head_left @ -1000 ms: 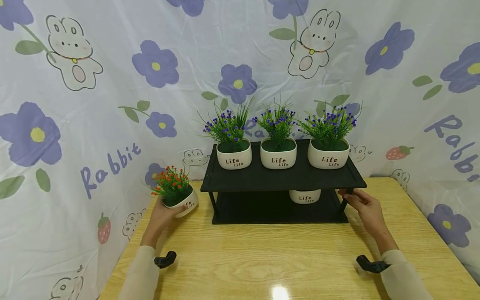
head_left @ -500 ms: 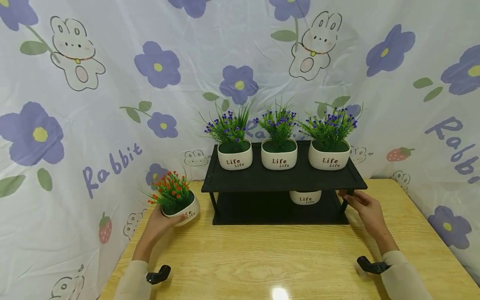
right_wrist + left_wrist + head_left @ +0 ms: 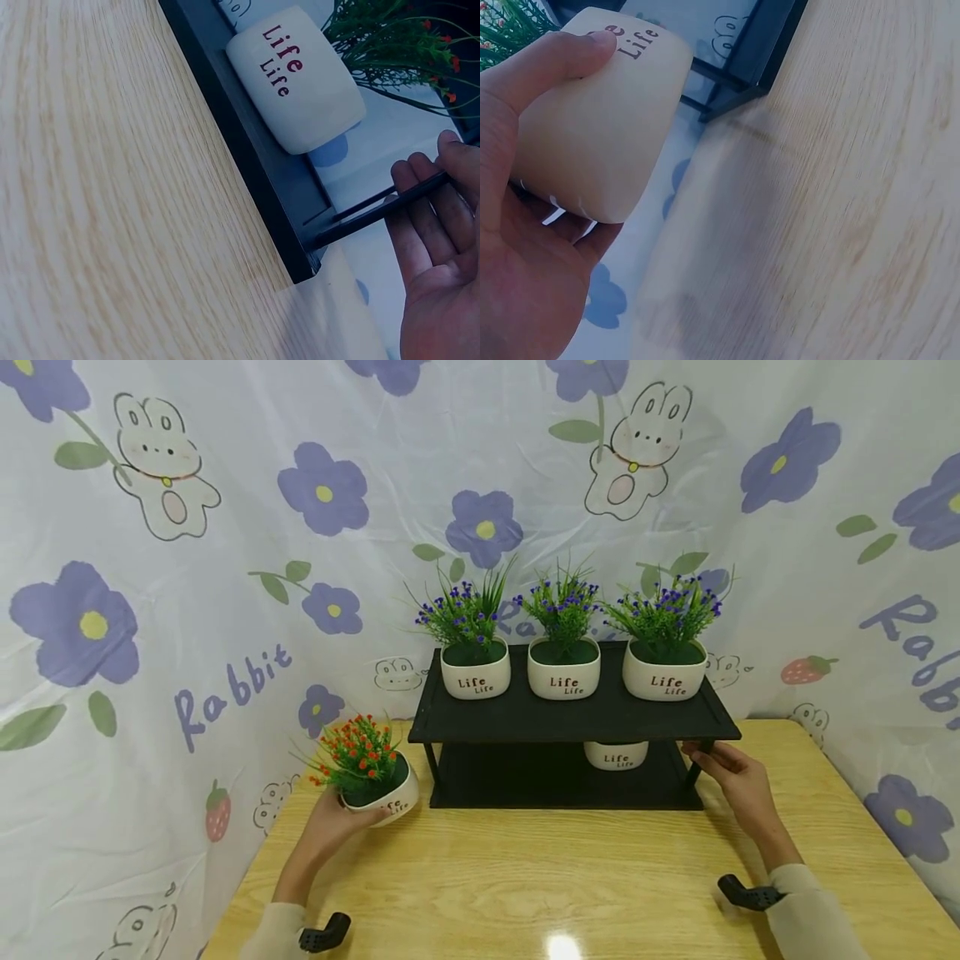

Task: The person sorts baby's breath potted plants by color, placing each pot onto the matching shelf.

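My left hand point(image 3: 333, 822) grips a white oval flowerpot point(image 3: 397, 802) with artificial orange-red flowers, left of the black two-tier shelf point(image 3: 491, 777). In the left wrist view the flowerpot point(image 3: 607, 127) is raised off the table, the thumb across its "Life" lettering and fingers beneath. The pot leans to the left. At the shelf's right end my right hand point(image 3: 738, 785) holds the front post, the fingers point(image 3: 431, 202) behind it and the thumb near its top. On the lower tier stands another white pot point(image 3: 296, 82) with red flowers, its plant hidden from the head view by the upper tier.
Three white pots with purple flowers, left point(image 3: 476, 672), middle point(image 3: 564, 672) and right point(image 3: 666, 672), line the upper tier. All stands on a wood-grain table point(image 3: 510, 877). A printed rabbit-and-flower curtain point(image 3: 405, 452) hangs behind and at the sides.
My left hand has brought the orange-flowered pot toward the front and then rightward, closer to the shelf. The right hand keeps its place at the post. The head view has shifted slightly.
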Motion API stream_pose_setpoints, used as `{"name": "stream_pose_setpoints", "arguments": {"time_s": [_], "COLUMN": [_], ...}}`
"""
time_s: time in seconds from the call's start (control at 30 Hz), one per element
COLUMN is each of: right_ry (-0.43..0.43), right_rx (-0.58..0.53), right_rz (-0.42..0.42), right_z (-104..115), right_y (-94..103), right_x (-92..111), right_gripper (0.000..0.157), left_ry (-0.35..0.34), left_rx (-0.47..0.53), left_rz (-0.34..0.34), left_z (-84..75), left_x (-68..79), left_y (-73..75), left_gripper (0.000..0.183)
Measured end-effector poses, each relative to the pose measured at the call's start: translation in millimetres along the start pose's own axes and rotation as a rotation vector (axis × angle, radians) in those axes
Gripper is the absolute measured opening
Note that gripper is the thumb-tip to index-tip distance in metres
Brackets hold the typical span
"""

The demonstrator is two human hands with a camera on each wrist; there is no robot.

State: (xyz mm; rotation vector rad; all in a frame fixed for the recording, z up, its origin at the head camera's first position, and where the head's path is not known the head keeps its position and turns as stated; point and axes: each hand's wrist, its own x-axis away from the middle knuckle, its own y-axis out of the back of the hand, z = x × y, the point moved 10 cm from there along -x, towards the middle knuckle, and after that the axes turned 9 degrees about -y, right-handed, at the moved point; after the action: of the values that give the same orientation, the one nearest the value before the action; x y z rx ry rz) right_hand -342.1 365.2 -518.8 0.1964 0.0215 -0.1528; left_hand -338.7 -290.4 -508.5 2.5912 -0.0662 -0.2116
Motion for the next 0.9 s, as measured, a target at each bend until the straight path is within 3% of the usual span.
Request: {"name": "stream_pose_setpoints", "arguments": {"time_s": [0.3, 0.5, 0.67, 0.9], "right_ry": [0.019, 0.034, 0.058, 0.07], "right_rx": [-0.006, -0.018, -0.075, -0.097], "right_rz": [-0.001, -0.002, 0.011, 0.021], "right_z": [-1, -2, -2, -1], "right_y": [-0.4, 0.5, 0.9, -0.3], "right_x": [0, -1, -1, -1], "right_gripper": [0.05, 0.05, 0.047, 0.048], "left_ry": [0.027, 0.009, -0.033, -0.157], "left_rx": [0.025, 0.02, 0.024, 0.02], "left_rz": [0.015, 0.022, 0.03, 0.029], "left_z": [-8.7, -15.5, -22.6, -42.4], "left_x": [11.2, 16.3, 19.2, 22.1], "left_y": [-9.8, -14.6, -20.1, -29.0], "left_gripper": [0.096, 0.098, 0.101, 0.11]}}
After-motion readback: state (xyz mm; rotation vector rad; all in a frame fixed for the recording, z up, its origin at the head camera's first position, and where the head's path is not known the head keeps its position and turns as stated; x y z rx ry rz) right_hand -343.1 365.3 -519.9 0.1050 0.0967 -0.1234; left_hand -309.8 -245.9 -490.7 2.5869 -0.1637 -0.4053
